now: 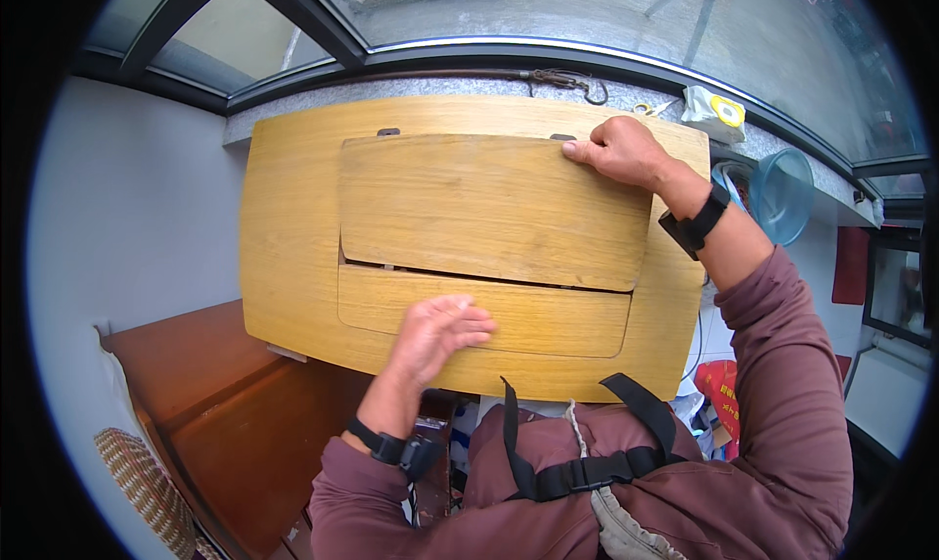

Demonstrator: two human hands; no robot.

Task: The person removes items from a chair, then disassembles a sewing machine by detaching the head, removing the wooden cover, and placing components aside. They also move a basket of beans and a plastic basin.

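Observation:
A light wooden tabletop (284, 208) lies before me, with a cut-out in its middle. Its far panel (489, 208) is out of line with the near panel (489, 311), and a dark slanting gap shows between them. My right hand (621, 154) is closed on the far panel's right far corner, thumb on top and fingers curled out of sight behind the edge. Over the near panel, my left hand (435, 335) is open and holds nothing, its fingers stretched to the right. Whether it touches the wood I cannot tell.
Beyond the tabletop runs a stone sill with scissors (646, 108) and a white-and-yellow packet (714, 115). A blue translucent basin (782, 198) stands at the right. At lower left are a reddish-brown wooden cabinet (235, 413) and a woven basket (147, 487); a white wall (147, 188) rises left.

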